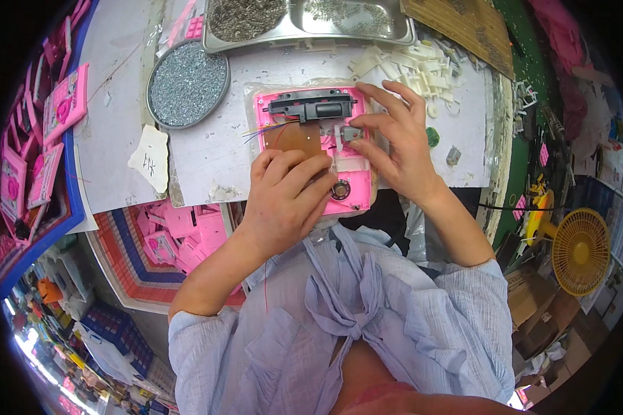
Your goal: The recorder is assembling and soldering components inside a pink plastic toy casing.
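Observation:
In front of me lies an open pink plastic casing (362, 181), its inside facing up. A long black plastic part (304, 105) sits along its far end, beside a brown circuit board (301, 136) with several coloured wires. My left hand (287, 197) rests over the board's near part, fingers curled together; what lies under the fingertips is hidden. Between thumb and forefinger my right hand (405, 149) pinches a small grey block-shaped part (351, 133) at the casing's right side. A round black speaker-like part (340, 189) sits in the near end.
A round tray of small screws (188, 84) stands at the far left, a steel tray (311, 40) of small metal parts behind. White plastic pieces (422, 72) are heaped at the far right. Pink casings fill a container (121, 249) below the table. A yellow fan (580, 251) stands right.

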`<move>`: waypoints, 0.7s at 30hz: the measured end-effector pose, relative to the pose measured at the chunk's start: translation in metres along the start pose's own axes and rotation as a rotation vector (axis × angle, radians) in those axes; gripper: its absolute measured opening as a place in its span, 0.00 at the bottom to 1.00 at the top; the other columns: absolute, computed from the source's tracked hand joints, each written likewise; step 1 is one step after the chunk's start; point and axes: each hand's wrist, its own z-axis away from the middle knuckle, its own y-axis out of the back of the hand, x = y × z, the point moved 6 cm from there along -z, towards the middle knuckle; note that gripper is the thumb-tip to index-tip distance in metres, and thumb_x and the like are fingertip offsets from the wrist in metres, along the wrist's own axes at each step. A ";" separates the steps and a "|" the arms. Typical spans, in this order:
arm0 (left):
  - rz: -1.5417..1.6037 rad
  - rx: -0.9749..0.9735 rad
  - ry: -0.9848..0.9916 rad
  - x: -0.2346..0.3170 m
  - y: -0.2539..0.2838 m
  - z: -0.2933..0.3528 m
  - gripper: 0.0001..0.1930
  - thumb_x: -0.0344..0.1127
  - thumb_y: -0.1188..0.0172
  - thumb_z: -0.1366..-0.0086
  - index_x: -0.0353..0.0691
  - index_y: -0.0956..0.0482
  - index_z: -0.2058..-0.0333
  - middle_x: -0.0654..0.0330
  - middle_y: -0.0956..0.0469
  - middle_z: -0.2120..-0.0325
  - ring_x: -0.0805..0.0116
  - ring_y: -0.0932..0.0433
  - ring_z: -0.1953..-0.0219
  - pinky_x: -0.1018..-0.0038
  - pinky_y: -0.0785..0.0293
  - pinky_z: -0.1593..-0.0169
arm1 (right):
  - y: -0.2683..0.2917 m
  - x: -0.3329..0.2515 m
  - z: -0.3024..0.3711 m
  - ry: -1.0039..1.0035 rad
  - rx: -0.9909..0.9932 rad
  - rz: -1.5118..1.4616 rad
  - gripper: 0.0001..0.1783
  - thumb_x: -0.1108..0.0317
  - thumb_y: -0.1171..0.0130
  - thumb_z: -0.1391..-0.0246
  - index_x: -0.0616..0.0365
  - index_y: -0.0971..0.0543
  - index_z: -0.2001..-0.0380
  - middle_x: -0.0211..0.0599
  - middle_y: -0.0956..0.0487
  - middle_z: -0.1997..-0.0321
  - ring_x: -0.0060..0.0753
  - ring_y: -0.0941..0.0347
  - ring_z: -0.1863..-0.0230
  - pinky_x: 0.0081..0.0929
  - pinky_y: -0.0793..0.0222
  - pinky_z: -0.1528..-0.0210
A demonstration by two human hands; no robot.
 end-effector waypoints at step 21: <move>-0.174 0.230 0.298 -0.029 0.020 0.008 0.09 0.32 0.30 0.44 0.46 0.18 0.64 0.63 0.24 0.62 0.63 0.27 0.56 0.60 0.45 0.49 | 0.014 -0.017 -0.019 0.017 -0.042 0.127 0.12 0.67 0.26 0.57 0.50 0.15 0.66 0.39 0.24 0.36 0.57 0.38 0.34 0.48 0.39 0.35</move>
